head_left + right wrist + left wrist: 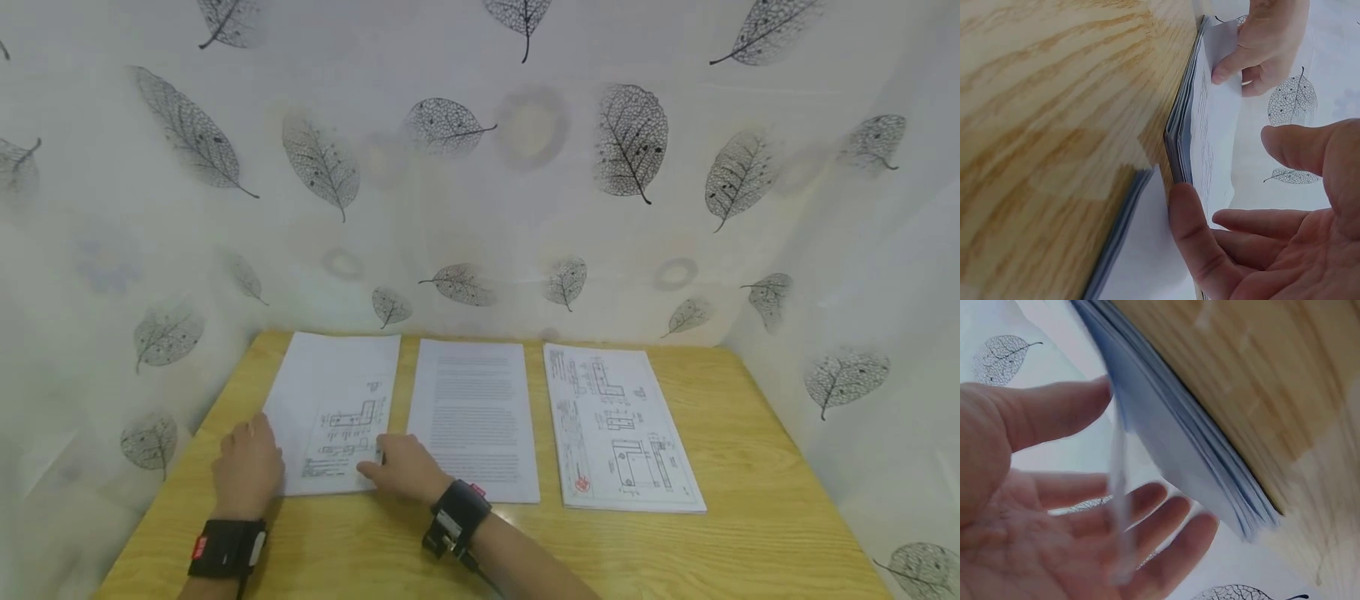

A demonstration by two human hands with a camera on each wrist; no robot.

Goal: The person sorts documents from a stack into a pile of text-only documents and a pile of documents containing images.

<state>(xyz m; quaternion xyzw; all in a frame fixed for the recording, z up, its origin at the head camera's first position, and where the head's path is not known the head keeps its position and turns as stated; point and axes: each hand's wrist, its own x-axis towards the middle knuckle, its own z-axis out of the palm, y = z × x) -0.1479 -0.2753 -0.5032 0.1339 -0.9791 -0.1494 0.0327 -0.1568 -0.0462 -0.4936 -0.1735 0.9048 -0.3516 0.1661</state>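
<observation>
A stack of paper (330, 367) with a technical drawing on its top sheet lies at the left of the table, between both hands. My left hand (247, 467) is at its left edge. In the left wrist view the thumb (1079, 409) meets the paper edge, while the other fingers spread loosely. A thin whitish strip (1119, 506) crosses in front of them, blurred. My right hand (408, 468) reaches the stack's lower right edge. Its fingers are extended, one fingertip right at the stack's side in the right wrist view, the thumb held apart.
A stack of printed text pages (480, 417) lies in the middle, partly under the right hand in the head view. Further right is another stack of drawings (622, 433) with a red stamp. The wooden table (750, 467) meets a leaf-patterned curtain (525, 217) behind and at both sides.
</observation>
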